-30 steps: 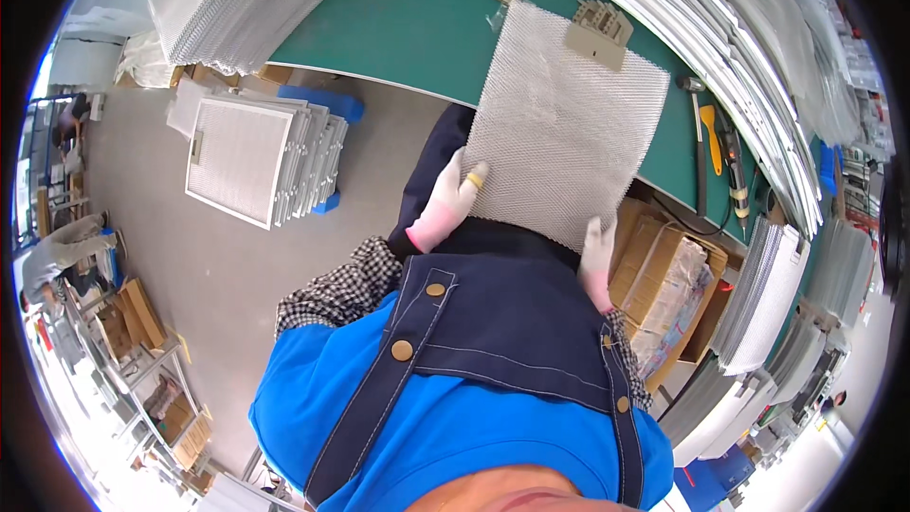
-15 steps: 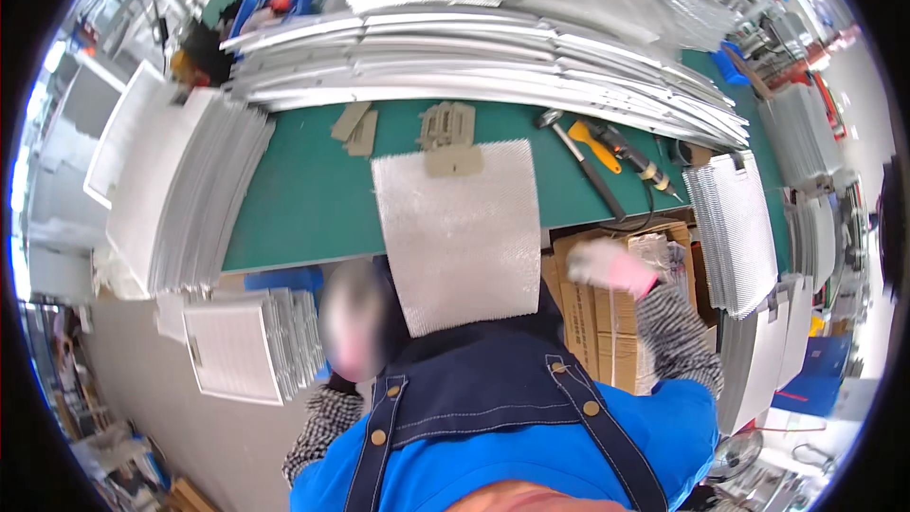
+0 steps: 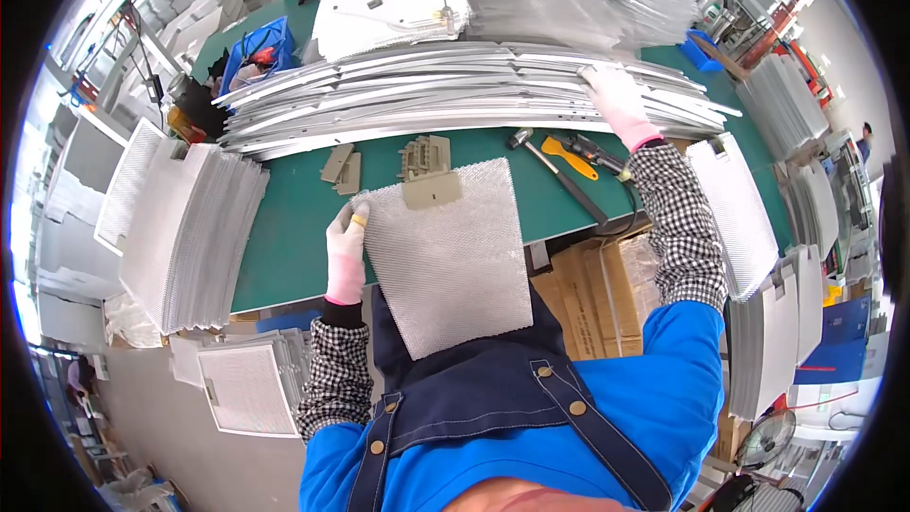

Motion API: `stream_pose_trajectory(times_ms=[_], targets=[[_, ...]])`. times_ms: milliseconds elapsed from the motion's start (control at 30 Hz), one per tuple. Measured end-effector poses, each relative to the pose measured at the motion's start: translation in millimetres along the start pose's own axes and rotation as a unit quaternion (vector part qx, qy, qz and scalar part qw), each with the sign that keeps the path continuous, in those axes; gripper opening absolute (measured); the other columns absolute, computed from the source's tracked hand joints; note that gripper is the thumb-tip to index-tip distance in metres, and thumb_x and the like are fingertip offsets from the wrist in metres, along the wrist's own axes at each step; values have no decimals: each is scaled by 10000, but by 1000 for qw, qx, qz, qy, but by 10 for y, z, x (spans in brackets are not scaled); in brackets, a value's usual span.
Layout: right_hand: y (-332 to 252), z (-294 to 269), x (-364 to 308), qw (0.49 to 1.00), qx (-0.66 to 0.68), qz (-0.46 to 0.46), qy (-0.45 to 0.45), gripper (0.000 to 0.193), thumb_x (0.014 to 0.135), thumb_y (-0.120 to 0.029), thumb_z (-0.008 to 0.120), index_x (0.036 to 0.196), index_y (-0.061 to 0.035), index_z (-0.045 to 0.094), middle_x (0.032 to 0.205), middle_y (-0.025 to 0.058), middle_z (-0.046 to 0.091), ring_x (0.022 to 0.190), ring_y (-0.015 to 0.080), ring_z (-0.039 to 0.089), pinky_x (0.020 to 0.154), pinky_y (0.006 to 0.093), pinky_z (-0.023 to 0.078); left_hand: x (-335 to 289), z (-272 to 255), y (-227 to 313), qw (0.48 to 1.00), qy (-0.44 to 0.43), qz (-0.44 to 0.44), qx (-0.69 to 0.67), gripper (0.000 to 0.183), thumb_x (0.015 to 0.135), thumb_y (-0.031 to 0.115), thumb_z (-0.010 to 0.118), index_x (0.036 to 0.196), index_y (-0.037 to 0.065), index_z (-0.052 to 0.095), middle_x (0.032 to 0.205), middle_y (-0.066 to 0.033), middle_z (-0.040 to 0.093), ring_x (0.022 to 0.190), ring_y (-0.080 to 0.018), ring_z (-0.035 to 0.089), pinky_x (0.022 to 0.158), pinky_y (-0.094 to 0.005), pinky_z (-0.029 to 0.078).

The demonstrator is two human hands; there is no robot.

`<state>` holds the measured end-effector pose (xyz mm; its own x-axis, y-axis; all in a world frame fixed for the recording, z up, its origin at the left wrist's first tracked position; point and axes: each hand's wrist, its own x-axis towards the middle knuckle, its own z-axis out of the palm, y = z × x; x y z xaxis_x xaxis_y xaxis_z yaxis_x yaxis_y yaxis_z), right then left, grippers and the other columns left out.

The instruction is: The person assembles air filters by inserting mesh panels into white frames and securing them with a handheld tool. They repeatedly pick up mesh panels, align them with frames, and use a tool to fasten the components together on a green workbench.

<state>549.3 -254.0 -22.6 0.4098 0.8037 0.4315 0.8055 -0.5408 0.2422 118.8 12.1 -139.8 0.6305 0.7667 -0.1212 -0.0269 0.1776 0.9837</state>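
Note:
A silvery mesh panel (image 3: 450, 270) leans against my lap and the bench edge, with a beige plastic plate (image 3: 432, 192) at its top edge. My left hand (image 3: 346, 242), in a white and pink glove, pinches the panel's upper left corner; a yellow band circles one finger. Over the long metal strips (image 3: 398, 100), my gloved right hand (image 3: 616, 100) reaches out with its fingers resting on them, apart as far as they show. More beige plates (image 3: 427, 157) lie on the bench beyond the panel, with a couple of loose beige pieces (image 3: 341, 168) left of them.
A hammer (image 3: 559, 175), a yellow-handled tool (image 3: 569, 157) and a power screwdriver (image 3: 607, 154) lie on the green bench (image 3: 294, 228). Stacks of mesh panels stand at left (image 3: 194, 237) and right (image 3: 730, 213). Below the bench is a cardboard box (image 3: 592, 299). Clear plastic sheets (image 3: 550, 5) lie behind the strips.
My left hand has risen from beside my lap and taken the panel's corner. My right hand has moved from above the cardboard box, forward onto the metal strips.

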Motion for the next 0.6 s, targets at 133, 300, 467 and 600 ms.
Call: stream_pose_trajectory(times_ms=[133,300,467,600], targets=[[131,-506,-124,994,14,-74,85,288,910,-202,647,1190,-132,648,1082,114,652,991,308,650,856,412,521,-52,112,60,999,9,34,1,504,1018,304,619,1303,-109,580,1172,-115,682,1047,-156,617,933,-278,481],[445,-1088,-701,980,167,26,108,323,927,-249,686,1195,-70,666,1044,146,702,976,325,684,888,378,537,-174,256,205,996,30,82,29,436,1011,286,628,1246,-81,634,1094,-78,699,980,-122,608,873,-260,482],[-93,-1392,-1017,944,307,25,-117,262,1000,-231,557,1022,0,679,800,130,637,701,212,591,692,308,473,-622,379,534,995,-3,72,-72,293,1025,210,593,1151,-42,676,972,-4,684,870,-60,580,798,-224,469],[-882,-1537,-683,944,312,-79,-69,235,969,-207,590,1099,-29,675,946,149,698,856,312,684,799,370,532,-888,478,667,994,13,97,-56,278,1049,215,543,1129,-21,666,959,4,663,856,-56,584,774,-216,473]])
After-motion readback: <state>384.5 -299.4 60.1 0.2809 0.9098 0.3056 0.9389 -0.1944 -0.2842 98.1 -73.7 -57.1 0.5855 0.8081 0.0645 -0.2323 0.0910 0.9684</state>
